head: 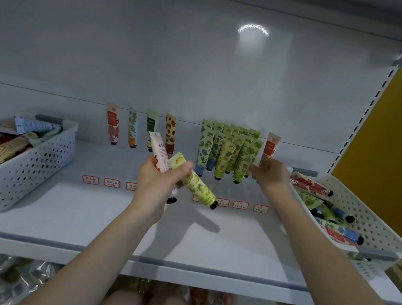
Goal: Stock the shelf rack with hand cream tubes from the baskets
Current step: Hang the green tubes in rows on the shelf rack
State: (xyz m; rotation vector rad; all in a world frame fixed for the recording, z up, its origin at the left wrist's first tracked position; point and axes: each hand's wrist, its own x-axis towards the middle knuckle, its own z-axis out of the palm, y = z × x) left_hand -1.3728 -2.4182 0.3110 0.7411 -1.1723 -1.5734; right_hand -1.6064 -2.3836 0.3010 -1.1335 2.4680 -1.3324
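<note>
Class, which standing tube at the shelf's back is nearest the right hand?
The lone peach tube right of the green cluster; the right hand sits directly before it.

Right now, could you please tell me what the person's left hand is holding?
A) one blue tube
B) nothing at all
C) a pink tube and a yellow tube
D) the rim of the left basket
C: the left hand has its fingers curled round a pink tube and a yellow tube, held together above the shelf.
</note>
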